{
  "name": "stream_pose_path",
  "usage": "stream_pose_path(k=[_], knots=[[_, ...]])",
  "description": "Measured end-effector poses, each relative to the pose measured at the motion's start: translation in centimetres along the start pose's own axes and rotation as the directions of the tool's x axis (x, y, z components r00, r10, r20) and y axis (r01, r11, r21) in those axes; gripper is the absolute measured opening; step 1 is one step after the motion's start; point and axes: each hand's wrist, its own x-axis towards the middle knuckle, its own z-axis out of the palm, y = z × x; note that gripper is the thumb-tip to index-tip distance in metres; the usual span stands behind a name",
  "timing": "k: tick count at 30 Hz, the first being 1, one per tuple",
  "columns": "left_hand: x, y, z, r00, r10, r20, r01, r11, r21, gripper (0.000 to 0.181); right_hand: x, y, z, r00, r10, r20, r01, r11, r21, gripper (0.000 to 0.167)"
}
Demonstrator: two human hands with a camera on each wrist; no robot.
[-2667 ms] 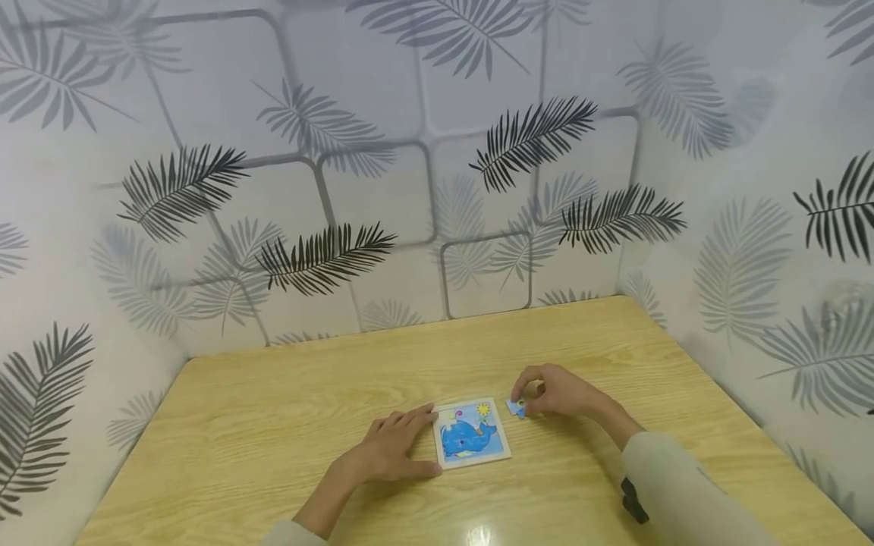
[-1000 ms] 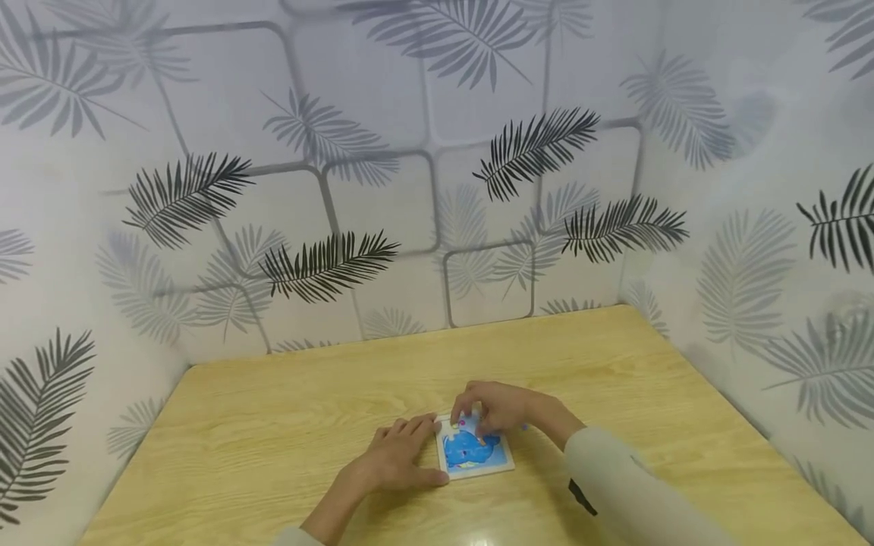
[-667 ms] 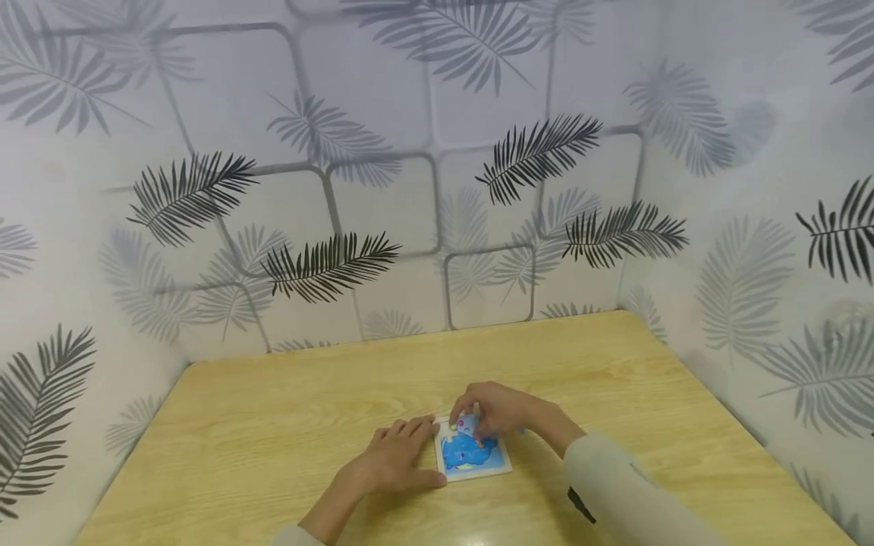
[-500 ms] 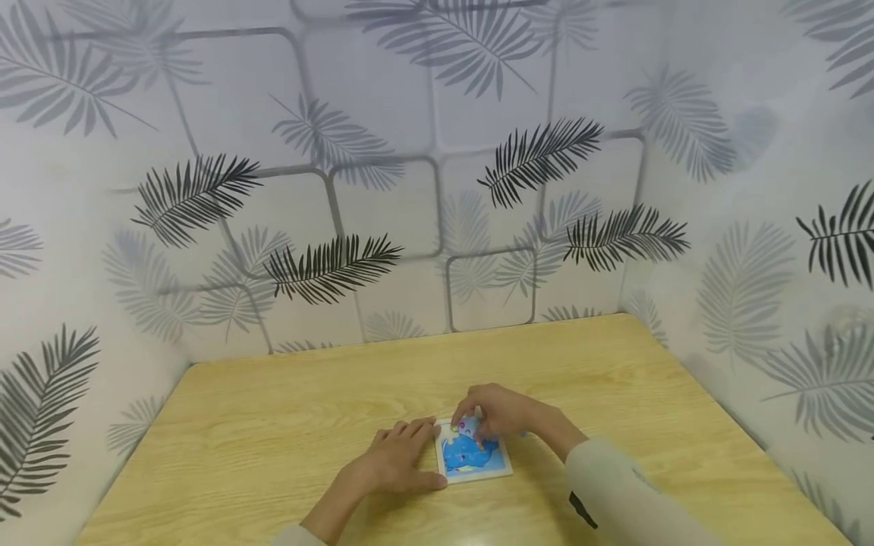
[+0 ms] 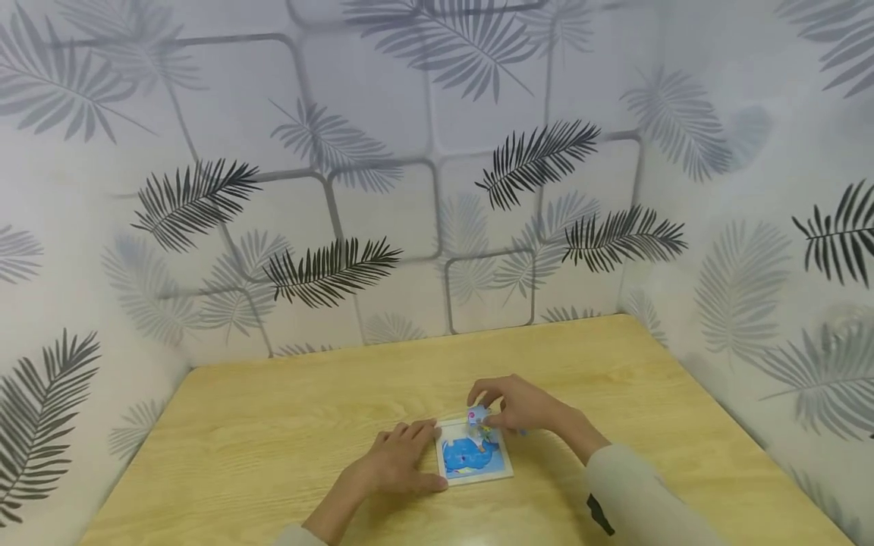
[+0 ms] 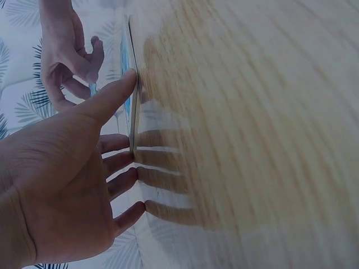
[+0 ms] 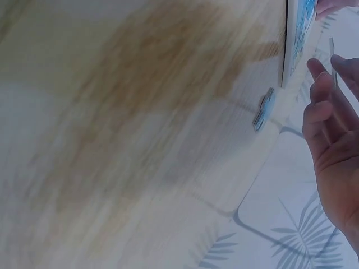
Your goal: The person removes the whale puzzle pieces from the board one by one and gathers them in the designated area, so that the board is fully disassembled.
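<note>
above frame (gap beneath), fingers pinch piece

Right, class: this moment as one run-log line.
left hand: touching puzzle tray | right hand: pinching raised puzzle piece | loose piece: on table

Puzzle frame sits on the wood table; right hand is near it, pinching a thin piece, seen edge-on; loose blue bit lying just beside the frame, one piece or two, can't tell; some of the left hand by it; leaf-print wall beyond it.
</note>
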Motion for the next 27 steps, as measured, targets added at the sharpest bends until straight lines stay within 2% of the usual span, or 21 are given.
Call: stream_pose_path(k=[6,12,15,18,21,27], knots=[[0.0,0.3,-0.3,1.0,-0.021,0.003,0.021,1.0,0.013,0.091,-1.1,1.0,-0.5,0.999,0.025,-0.045,-0.021,0.995,0.095,0.022],[-0.1,0.5,-0.5,1.0,-0.026,0.011,0.026,1.0,-0.002,0.092,-2.0,1.9,-1.1,0.991,0.047,-0.127,-0.042,0.998,0.044,0.022],[0.0,0.5,-0.4,1.0,-0.022,0.007,0.022,1.0,0.003,0.092,-2.6,2.3,-1.3,0.985,0.063,-0.162,-0.055,0.997,0.051,0.022],[0.0,0.6,-0.4,1.0,-0.019,0.004,0.019,1.0,0.005,0.092,-3.4,2.8,-1.5,0.98,0.047,-0.196,-0.039,0.998,0.045,0.021],[0.0,0.6,-0.3,1.0,-0.017,0.01,0.017,1.0,0.002,0.092,-4.2,3.4,-1.7,0.978,0.03,-0.207,-0.024,0.999,0.031,0.02],[0.1,0.3,0.2,0.999,-0.031,0.01,0.031,0.999,-0.013,0.091,-5.7,4.3,-2.1,0.976,0.073,-0.203,-0.057,0.995,0.082,0.016]])
